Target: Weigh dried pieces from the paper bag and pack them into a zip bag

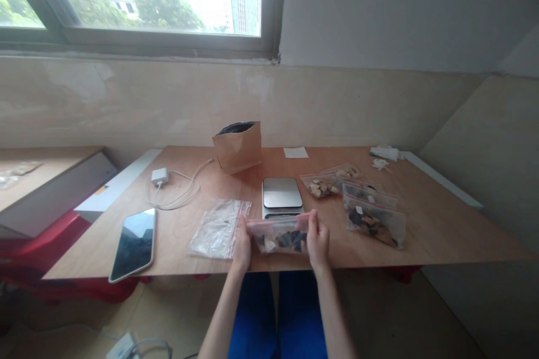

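Note:
A clear zip bag [281, 235] with a red seal strip and dark and pale dried pieces inside is held level at the table's front edge. My left hand [242, 247] is closed on its left upper corner, and my right hand [318, 240] pinches the right upper corner. Right behind the bag sits a kitchen scale [282, 193] with a silver plate; the bag hides part of its front. Flat clear zip bags [215, 230] lie just left of my left hand. To the right, a filled zip bag [374, 227] stands among several similar ones.
An open brown paper pouch [238, 148] stands at the back. A tablet [133, 244] lies front left, near a white charger [160, 176] with its cable. White paper [296, 152] and crumpled white bits [384, 153] lie along the back. A wall and window rise behind the table.

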`<state>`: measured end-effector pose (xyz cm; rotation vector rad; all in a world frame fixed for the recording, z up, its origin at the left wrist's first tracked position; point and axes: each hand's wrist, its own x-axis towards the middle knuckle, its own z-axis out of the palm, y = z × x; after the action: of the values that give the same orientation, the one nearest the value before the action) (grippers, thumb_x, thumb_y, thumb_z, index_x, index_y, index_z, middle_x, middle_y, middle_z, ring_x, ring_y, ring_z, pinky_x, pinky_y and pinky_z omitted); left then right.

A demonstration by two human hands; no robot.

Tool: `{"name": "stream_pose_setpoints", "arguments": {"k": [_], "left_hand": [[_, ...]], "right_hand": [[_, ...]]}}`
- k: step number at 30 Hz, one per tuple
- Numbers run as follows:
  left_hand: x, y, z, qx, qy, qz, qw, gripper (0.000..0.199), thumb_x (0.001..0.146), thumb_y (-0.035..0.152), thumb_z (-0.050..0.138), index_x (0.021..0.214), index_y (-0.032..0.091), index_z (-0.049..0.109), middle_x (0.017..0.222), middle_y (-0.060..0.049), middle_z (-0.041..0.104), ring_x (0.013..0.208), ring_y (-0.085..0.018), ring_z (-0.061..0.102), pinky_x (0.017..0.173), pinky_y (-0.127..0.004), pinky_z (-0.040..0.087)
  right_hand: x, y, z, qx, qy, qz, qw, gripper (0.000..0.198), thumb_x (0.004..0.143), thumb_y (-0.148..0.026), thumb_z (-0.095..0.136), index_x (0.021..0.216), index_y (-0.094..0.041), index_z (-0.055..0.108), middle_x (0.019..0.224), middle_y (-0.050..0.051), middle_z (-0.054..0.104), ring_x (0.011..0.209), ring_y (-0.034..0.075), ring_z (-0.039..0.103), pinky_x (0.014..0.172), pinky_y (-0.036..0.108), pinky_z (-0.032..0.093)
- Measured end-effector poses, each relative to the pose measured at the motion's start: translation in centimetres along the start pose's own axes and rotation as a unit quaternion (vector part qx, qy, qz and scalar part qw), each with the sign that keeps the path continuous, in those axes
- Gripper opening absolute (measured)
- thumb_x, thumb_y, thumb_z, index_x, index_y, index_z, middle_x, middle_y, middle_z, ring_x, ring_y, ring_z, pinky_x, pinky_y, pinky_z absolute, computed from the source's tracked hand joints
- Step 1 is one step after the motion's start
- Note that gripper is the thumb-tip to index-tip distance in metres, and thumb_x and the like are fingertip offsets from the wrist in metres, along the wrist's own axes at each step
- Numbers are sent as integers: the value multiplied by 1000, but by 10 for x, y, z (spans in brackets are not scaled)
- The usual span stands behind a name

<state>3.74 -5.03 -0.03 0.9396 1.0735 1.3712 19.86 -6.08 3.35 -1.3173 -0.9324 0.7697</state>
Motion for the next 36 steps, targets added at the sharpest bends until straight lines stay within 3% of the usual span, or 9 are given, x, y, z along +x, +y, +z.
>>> {"name": "stream_pose_setpoints", "arguments": {"k": [6,12,16,18,24,27,30,33,36], "left_hand": [[-3,12,2,4,-27,13,1000,65,89,51,19,75,13,70,70,-9,69,65,-17,58,66,-30,43],[-4,10,3,64,-51,22,996,65,90,49,17,76,15,71,71,-7,69,67,-17,57,67,-30,41],[-4,11,4,84,-53,22,995,66,90,48,15,75,15,70,72,-7,69,68,-17,57,67,-30,41],[-4,11,5,82,-47,27,995,65,90,48,16,73,15,69,70,-7,68,66,-17,56,66,-30,41],[-4,23,6,167,19,89,982,48,89,45,27,82,17,65,81,-6,66,69,-16,56,70,-31,43],[12,49,8,246,97,190,946,31,87,39,39,100,20,60,96,-6,63,83,-18,56,78,-32,44],[42,95,12,315,197,329,868,32,84,32,44,114,21,53,120,-9,51,102,-20,51,88,-36,41],[77,149,15,412,277,371,785,42,84,28,45,125,23,45,138,-10,35,124,-25,36,100,-42,31],[110,191,14,496,297,362,731,48,84,29,45,132,26,39,146,-8,25,130,-28,28,102,-46,26]], "right_hand": [[86,-29,-65,-71,140,-52,986,66,75,-73,33,64,-14,60,48,3,56,46,15,52,51,27,42],[162,-15,-96,-247,104,-140,953,60,73,-70,39,81,-13,59,69,9,61,66,21,57,64,34,45],[154,2,-89,-373,160,-274,872,43,82,-46,39,99,-9,56,95,19,60,93,27,54,84,44,41],[136,13,-82,-410,135,-315,845,37,85,-34,36,104,-10,56,101,19,58,99,27,51,87,43,40],[96,54,-66,-523,33,-296,798,36,87,-23,31,107,-12,59,112,16,58,102,26,51,88,40,40],[95,64,-67,-527,35,-288,799,38,88,-23,29,110,-12,59,115,15,59,104,25,51,89,39,39],[98,64,-68,-517,28,-283,807,39,88,-24,29,110,-12,59,114,16,59,104,25,52,89,40,39],[96,57,-68,-490,24,-289,822,40,88,-24,29,111,-12,58,117,15,58,107,24,51,91,42,39],[83,49,-70,-470,80,-301,826,39,87,-22,29,113,-14,57,122,15,54,117,26,44,97,47,32]]}}
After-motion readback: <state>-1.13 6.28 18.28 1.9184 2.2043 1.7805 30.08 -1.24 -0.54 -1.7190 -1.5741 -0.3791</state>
